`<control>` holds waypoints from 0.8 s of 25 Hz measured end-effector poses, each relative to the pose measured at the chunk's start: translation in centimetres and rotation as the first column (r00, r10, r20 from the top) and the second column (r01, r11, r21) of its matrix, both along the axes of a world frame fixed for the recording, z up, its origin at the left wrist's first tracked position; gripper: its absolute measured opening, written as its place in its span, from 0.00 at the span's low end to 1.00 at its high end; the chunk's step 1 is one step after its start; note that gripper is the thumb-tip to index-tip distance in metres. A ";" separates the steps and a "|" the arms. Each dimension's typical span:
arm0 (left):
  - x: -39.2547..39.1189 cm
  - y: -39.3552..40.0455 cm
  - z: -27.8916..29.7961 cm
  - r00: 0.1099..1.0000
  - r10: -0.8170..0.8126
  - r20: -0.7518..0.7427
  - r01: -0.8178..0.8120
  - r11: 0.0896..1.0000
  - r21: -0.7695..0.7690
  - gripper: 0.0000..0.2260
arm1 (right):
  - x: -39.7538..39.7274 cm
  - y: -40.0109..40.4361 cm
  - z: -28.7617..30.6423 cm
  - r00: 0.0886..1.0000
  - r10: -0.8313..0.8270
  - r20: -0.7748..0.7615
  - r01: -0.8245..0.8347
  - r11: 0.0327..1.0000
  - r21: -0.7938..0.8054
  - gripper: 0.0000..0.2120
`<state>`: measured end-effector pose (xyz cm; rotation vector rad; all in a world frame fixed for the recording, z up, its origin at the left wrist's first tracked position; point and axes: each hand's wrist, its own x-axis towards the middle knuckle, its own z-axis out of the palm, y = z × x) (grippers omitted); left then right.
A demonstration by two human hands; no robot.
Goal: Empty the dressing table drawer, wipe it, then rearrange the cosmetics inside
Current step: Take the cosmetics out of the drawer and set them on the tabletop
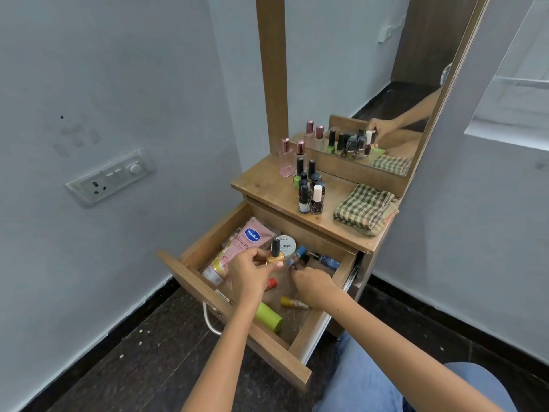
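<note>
Here, nearest first:
Lap: a knee in blue jeans (371, 379) sits at the bottom right, cut off by the frame edge.
Drawer: the wooden drawer (267, 349) is pulled fully out from under the dressing table top (267, 185), with a metal handle (209, 321) on its front.
Near end of drawer: a lime-green tube (269, 316) lies partly under the left forearm; a small yellow bottle (292, 303) lies on its side, its label too small to read; a red cap (271, 283) peeks out beside the left hand, the rest of it hidden.
Left hand: the left hand (252, 272) pinches a yellow nail polish bottle (275, 254) with a black cap, upright, over the drawer.
Right hand: the right hand (312, 285) has its fingers curled around a blue nail polish bottle (297, 257) inside the drawer; the grip itself is partly hidden.
Far end of drawer: a pink tube (237, 251) reads "Vaseline" and "Gluta-Hy", the rest covered; a round white jar (286, 245) reads "NAIL POLISH", partly blocked by the yellow bottle; another blue bottle (326, 260) lies flat.
Table top: a cluster of nail polish bottles (310, 188), labels unreadable; two pink perfume bottles (289, 157); a folded green checked cloth (365, 209).
Mirror: the mirror (356, 69) repeats the bottles, the cloth and a hand.
Wall: a switchboard (110, 176) is on the left.
</note>
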<state>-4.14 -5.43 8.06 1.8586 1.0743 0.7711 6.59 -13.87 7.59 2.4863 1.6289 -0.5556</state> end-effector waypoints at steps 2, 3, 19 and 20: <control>0.1 0.1 -0.1 0.999 -0.010 0.035 0.011 1.000 -0.026 0.09 | -0.2 -0.3 0.1 1.000 -0.008 0.020 0.008 1.000 0.001 0.17; 0.2 0.1 0.0 0.999 -0.017 0.047 0.018 0.999 -0.030 0.09 | -0.2 -0.2 0.2 0.997 -0.046 0.058 0.045 0.999 0.018 0.18; 0.1 0.1 0.4 0.994 -0.020 0.106 0.026 0.998 -0.055 0.11 | 1.4 -0.5 2.8 0.977 -0.159 0.143 0.160 0.987 0.009 0.11; 0.1 0.2 0.4 0.993 -0.015 0.115 0.022 0.998 -0.061 0.11 | 1.0 -0.5 2.5 0.978 -0.111 0.175 0.123 0.991 -0.058 0.11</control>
